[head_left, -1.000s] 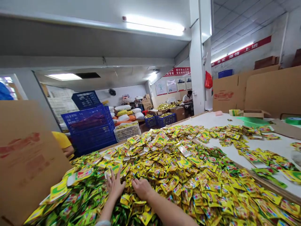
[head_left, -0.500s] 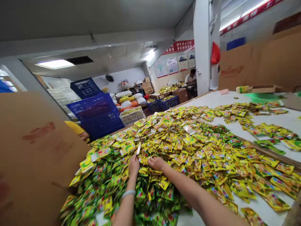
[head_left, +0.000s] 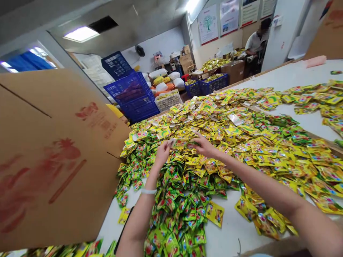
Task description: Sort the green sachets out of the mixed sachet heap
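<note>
A small flat white piece (head_left: 173, 143), like a card or a thin packet seen from the back, is pinched in my left hand (head_left: 162, 153). This hand, with a pale band (head_left: 148, 191) on its wrist, is over the heap where yellow packets (head_left: 222, 160) meet green packets (head_left: 171, 203). To its right, my right hand (head_left: 205, 145) is stretched over yellow packets with its fingers apart; a yellow packet lies close to its fingertips, and whether they touch cannot be made out.
Large cardboard boxes (head_left: 61, 160) stand at left. White tabletop (head_left: 227, 217) shows in front and at far right. Behind the table are stacked blue crates (head_left: 136, 94), a white crate (head_left: 168, 101), sacks (head_left: 161, 86) and a seated person (head_left: 255, 44). A pink roll (head_left: 315, 61) lies at the back right.
The view has tilted down and shifted. My left hand still holds the white piece, now tipped flatter. My right hand has gone from curled fingers to spread ones, further from the left hand.
</note>
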The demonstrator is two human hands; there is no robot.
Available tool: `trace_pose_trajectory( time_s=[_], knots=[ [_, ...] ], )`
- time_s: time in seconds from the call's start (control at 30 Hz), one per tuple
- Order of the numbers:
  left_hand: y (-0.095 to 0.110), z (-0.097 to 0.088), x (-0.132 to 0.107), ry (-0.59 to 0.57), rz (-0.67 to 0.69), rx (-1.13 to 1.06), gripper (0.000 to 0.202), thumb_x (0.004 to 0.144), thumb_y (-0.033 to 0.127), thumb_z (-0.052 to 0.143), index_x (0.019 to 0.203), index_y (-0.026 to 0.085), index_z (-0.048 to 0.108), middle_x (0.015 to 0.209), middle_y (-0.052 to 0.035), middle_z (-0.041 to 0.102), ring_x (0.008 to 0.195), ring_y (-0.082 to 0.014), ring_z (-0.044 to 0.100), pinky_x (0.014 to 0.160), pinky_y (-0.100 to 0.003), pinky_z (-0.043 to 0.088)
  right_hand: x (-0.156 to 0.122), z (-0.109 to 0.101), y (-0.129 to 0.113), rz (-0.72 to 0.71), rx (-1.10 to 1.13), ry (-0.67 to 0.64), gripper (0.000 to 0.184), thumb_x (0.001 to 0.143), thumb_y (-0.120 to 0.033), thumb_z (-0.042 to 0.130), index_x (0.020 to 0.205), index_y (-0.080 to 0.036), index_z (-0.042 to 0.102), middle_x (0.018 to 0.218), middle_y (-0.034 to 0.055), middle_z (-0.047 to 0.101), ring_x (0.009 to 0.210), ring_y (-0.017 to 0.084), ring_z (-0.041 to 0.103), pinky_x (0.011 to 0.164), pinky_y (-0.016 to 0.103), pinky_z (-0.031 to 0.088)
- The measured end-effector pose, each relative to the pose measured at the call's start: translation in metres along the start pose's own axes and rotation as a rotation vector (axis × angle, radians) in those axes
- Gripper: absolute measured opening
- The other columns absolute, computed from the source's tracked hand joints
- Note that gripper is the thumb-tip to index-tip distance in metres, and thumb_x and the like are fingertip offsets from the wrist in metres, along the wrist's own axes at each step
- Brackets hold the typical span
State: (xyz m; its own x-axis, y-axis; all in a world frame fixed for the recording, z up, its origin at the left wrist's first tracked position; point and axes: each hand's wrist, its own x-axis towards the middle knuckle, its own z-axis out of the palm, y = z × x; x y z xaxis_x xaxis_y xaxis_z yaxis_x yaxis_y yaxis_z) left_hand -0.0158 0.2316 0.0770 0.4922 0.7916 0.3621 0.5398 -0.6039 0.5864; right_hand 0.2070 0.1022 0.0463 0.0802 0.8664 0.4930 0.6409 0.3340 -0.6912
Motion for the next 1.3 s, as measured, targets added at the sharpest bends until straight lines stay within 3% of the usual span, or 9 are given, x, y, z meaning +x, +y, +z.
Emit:
trace_pose_trajectory(
  time_s=[0.2,0.27,0.4,0.47,0.57,0.73,0.93,1.13,1.3],
  knots=[
    [0.074,0.002,-0.082,-0.066,-0.072,-0.329,0.059,0.086,0.062,0.056,0.113,0.010,0.065,0.081,-0.0072,0.067,0.062,-0.0141,0.059,0.055,-0.023,0.047,-0.076,-0.027,-0.024,0.132,0.765,-0.336,0.031,0.089,-0.039,0.058,0.108,-0.016,0.065,0.079,0.0029,0.065,0.048,0.009,0.055,0.045,0.019,0.045],
    [0.094,0.018,-0.115,-0.037,-0.138,-0.562,0.071,0.078,0.072,0.058,0.117,0.012,0.063,0.108,-0.0122,0.067,0.084,-0.0187,0.065,0.069,-0.026,0.053,-0.104,-0.017,-0.035,0.274,0.945,-0.383,0.032,0.087,-0.043,0.062,0.102,-0.015,0.063,0.072,0.0013,0.064,0.042,0.007,0.050,0.039,0.017,0.041],
    [0.116,0.047,-0.173,-0.338,-0.378,-0.951,0.062,0.081,0.060,0.064,0.125,0.016,0.060,0.136,-0.0128,0.054,0.124,-0.0247,0.053,0.105,-0.034,0.044,-0.147,-0.009,-0.056,0.375,1.138,-0.492,0.031,0.086,-0.045,0.063,0.096,-0.016,0.061,0.068,0.0003,0.061,0.044,0.009,0.056,0.042,0.020,0.048],
    [0.117,0.052,-0.190,-0.294,-0.466,-1.064,0.048,0.085,0.046,0.064,0.122,0.017,0.061,0.134,-0.0121,0.056,0.126,-0.0242,0.053,0.110,-0.037,0.039,-0.155,-0.015,-0.061,0.362,1.141,-0.350,0.027,0.084,-0.043,0.067,0.094,-0.018,0.063,0.074,0.0008,0.061,0.045,0.009,0.057,0.042,0.020,0.050],
    [0.116,0.053,-0.201,-0.174,-0.455,-1.088,0.040,0.081,0.037,0.068,0.113,0.015,0.062,0.112,-0.0108,0.066,0.103,-0.0227,0.064,0.095,-0.037,0.049,-0.156,-0.028,-0.061,0.349,1.137,-0.027,0.020,0.083,-0.036,0.071,0.090,-0.019,0.062,0.079,0.0007,0.059,0.041,0.008,0.055,0.038,0.021,0.049],
    [0.125,0.056,-0.211,-0.450,-0.626,-1.025,0.050,0.065,0.044,0.081,0.097,0.010,0.062,0.084,-0.0069,0.065,0.070,-0.0152,0.061,0.070,-0.028,0.052,-0.149,-0.027,-0.065,0.315,1.095,0.022,0.019,0.088,-0.028,0.066,0.102,-0.020,0.056,0.080,0.0001,0.059,0.043,0.007,0.051,0.037,0.020,0.043],
    [0.133,0.052,-0.218,-0.662,-0.531,-0.909,0.046,0.075,0.052,0.072,0.081,0.010,0.057,0.069,-0.0057,0.059,0.062,-0.0136,0.056,0.062,-0.025,0.048,-0.141,-0.029,-0.065,-0.063,0.567,-0.161,0.011,0.094,-0.021,0.054,0.099,-0.020,0.064,0.088,0.0047,0.062,0.080,0.014,0.059,0.069,0.025,0.049],
    [0.128,0.055,-0.221,-0.745,-0.544,-0.809,0.051,0.074,0.059,0.071,0.080,0.011,0.053,0.064,-0.0035,0.055,0.059,-0.0111,0.052,0.060,-0.023,0.043,-0.139,-0.045,-0.066,-0.049,0.252,-0.634,0.022,0.095,-0.018,0.051,0.111,-0.022,0.066,0.095,0.0053,0.063,0.087,0.018,0.060,0.076,0.029,0.044],
    [0.122,0.055,-0.222,-0.790,-0.525,-0.817,0.048,0.079,0.058,0.066,0.080,0.012,0.052,0.064,-0.0021,0.054,0.059,-0.0114,0.052,0.059,-0.024,0.043,-0.147,-0.046,-0.068,-0.022,0.354,-0.508,0.016,0.095,-0.021,0.050,0.108,-0.015,0.059,0.094,0.0080,0.062,0.079,0.015,0.058,0.069,0.025,0.044]
  ],
)
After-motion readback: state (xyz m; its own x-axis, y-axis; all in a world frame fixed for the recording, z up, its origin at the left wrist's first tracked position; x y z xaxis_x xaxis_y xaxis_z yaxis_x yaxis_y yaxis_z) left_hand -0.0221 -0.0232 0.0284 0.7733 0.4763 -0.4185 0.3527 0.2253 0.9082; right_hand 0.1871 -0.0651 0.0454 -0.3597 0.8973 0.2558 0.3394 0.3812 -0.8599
